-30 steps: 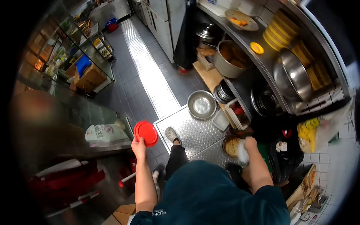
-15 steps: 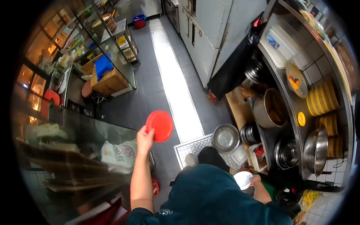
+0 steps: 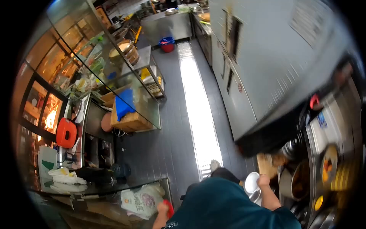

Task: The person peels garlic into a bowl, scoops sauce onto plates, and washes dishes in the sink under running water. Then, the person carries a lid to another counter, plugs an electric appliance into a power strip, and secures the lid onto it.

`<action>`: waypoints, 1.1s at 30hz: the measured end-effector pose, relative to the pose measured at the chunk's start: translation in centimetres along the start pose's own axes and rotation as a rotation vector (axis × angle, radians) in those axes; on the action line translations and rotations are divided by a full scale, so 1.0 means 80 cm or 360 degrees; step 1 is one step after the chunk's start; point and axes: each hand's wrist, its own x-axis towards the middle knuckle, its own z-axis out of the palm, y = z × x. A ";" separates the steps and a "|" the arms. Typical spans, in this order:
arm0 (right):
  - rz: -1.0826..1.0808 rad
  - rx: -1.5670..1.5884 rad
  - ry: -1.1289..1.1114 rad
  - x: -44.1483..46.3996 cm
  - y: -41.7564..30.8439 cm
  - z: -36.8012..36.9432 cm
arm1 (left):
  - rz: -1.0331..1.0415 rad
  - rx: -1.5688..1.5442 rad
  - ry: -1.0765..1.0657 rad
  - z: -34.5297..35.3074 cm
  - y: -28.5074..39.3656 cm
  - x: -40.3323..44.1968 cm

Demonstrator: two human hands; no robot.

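Note:
My left hand (image 3: pixel 163 209) is low at my left side, its fingers closed on a round red plastic lid (image 3: pixel 170 208). Only part of the lid shows; my body covers some of it. Beside that hand, behind glass, lies a white printed plastic bag (image 3: pixel 142 201). On the other side, my right hand (image 3: pixel 263 180) grips the edge of a round white bowl (image 3: pixel 251 182). Just under the bowl a shiny metal dish (image 3: pixel 255 196) shows in part, and I cannot tell whether it touches.
A bright metal drain strip (image 3: pixel 196 103) runs ahead along the grey tiled floor. Tall steel cabinets (image 3: pixel 240 95) stand on the right, followed by a shelf with a large pot (image 3: pixel 295 181). To the left are a glass partition, a cardboard box (image 3: pixel 131 121) and a red bucket (image 3: pixel 167 46).
My left hand has dropped with the red lid from in front of me to my left side. The view has tilted up and moved forward along the drain strip. My right hand still holds the bowl.

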 end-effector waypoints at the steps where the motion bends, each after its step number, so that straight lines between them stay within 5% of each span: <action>1: -0.0129 0.0041 0.0033 0.041 -0.049 -0.034 | -0.0069 -0.0011 -0.0157 0.001 0.002 -0.022; 9: -0.1167 0.0224 0.0319 0.321 -0.451 -0.238 | -0.0693 -0.0604 -0.0410 -0.139 0.097 0.033; 13: -0.1112 0.0163 0.0341 0.413 -0.591 -0.312 | -0.0572 -0.0435 -0.0486 -0.244 0.150 0.185; 16: -0.0966 0.0188 0.0427 0.478 -0.647 -0.343 | -0.0072 0.0106 -0.0494 -0.339 0.197 0.375; 17: -0.0899 0.0181 0.0437 0.492 -0.658 -0.355 | 0.0160 0.0282 -0.0387 -0.382 0.236 0.460; 18: -0.0833 0.0193 0.0428 0.510 -0.669 -0.367 | -0.0131 -0.0121 -0.0118 -0.449 0.299 0.523; 19: -0.0772 0.0203 0.0415 0.530 -0.682 -0.379 | 0.0157 0.0137 -0.0084 -0.522 0.362 0.600; 20: -0.0722 0.0214 0.0405 0.549 -0.692 -0.392 | 0.0347 -0.0178 0.0317 -0.649 0.457 0.589; 21: -0.0661 0.0218 0.0405 0.568 -0.701 -0.404 | 0.0315 -0.0284 0.0364 -0.735 0.537 0.626; 26: -0.0384 0.0231 0.0365 0.663 -0.749 -0.457 | 0.1311 -0.0935 0.0786 -1.100 0.820 0.661; 30: -0.0331 0.0322 0.0489 0.772 -0.799 -0.482 | 0.1513 -0.1614 0.0551 -1.215 0.947 0.705; 33: -0.0417 0.0389 0.0564 0.879 -0.862 -0.524 | 0.1274 -0.0596 0.1072 -1.250 1.005 0.779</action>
